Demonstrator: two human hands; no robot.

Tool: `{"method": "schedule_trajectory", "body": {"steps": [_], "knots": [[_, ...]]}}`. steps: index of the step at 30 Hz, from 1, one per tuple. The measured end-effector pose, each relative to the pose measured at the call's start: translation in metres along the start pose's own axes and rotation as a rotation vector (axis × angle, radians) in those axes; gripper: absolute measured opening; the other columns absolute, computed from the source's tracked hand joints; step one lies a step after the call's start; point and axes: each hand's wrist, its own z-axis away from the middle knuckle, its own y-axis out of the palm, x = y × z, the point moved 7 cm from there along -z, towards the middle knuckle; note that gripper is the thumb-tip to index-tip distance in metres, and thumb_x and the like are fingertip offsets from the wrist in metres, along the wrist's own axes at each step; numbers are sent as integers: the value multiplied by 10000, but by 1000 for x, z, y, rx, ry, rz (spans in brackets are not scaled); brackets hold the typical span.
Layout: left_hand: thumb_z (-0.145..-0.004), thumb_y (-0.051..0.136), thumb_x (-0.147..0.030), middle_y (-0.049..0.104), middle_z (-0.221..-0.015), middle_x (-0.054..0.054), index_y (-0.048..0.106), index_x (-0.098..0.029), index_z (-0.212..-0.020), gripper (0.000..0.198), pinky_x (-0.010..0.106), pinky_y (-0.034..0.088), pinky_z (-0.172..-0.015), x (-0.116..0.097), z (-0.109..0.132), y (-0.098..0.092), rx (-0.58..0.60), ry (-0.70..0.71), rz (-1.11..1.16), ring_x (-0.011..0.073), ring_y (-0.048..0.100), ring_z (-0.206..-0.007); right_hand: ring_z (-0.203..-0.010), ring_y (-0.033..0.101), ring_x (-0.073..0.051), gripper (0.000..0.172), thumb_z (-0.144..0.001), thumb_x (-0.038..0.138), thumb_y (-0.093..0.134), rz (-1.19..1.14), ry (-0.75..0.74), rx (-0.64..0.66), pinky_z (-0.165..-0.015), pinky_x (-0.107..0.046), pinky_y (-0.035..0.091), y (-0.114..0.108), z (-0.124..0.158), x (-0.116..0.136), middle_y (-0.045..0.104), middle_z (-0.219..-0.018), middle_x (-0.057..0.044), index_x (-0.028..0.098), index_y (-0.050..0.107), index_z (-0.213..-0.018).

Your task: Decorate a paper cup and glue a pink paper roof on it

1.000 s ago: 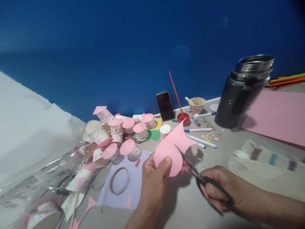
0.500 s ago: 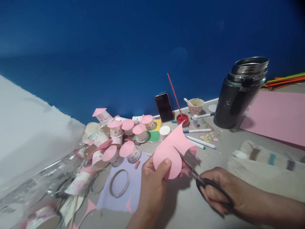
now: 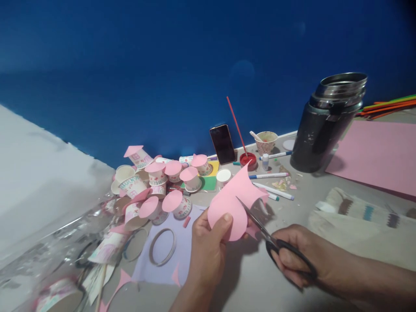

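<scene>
My left hand [image 3: 212, 242] pinches a piece of pink paper [image 3: 229, 212], thumb on top and fingers underneath. The paper has a rounded lower edge and a pointed, partly cut upper part. My right hand [image 3: 299, 255] is closed through the black handles of a pair of scissors [image 3: 260, 225], whose blades reach into the paper from the right. Left of my hands, a tape-like ring [image 3: 162, 247] lies on a lilac sheet [image 3: 146, 273] along with a pink paper scrap [image 3: 176, 275]. Beyond it stand several decorated paper cups with pink paper tops [image 3: 173, 202].
A dark flask [image 3: 325, 130] stands at the back right, near a large pink sheet [image 3: 373, 160] and a patterned cloth [image 3: 364, 229]. Along the blue wall are a phone [image 3: 222, 144], a red paint pot [image 3: 248, 161] and a paper cup [image 3: 266, 143]. Several markers [image 3: 273, 190] lie in front.
The whole view has shifted slightly. My hands, the pink paper and the scissors keep nearly the same positions relative to one another, with the blades still in the paper.
</scene>
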Motion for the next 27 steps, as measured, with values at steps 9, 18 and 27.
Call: {"method": "schedule_trajectory", "body": {"steps": [9,18,27], "knots": [[-779,826,-360,770,-777,93,748,-112,-900,286,388,644,-708,-2,1,0,-8,-3,-5,259,759,-755,-463,367,-78,406,-838,544,611,-8,22,-8,-469,-215,293,0,-2,-6,495,-526,36,218,475,-636],[-750,836,-347,776,-800,94,757,-111,-938,312,383,646,-689,-4,1,-3,-32,-10,-7,261,759,-759,-467,390,-91,546,-825,708,633,-7,-6,9,-470,-230,318,0,-2,-9,493,-527,24,219,476,-640],[-761,821,-325,776,-778,94,763,-110,-936,284,389,643,-694,-6,3,-4,-33,-3,-22,262,760,-754,-453,368,-81,525,-840,683,618,-9,5,13,-464,-229,300,0,-4,-14,476,-515,39,220,477,-637]]}}
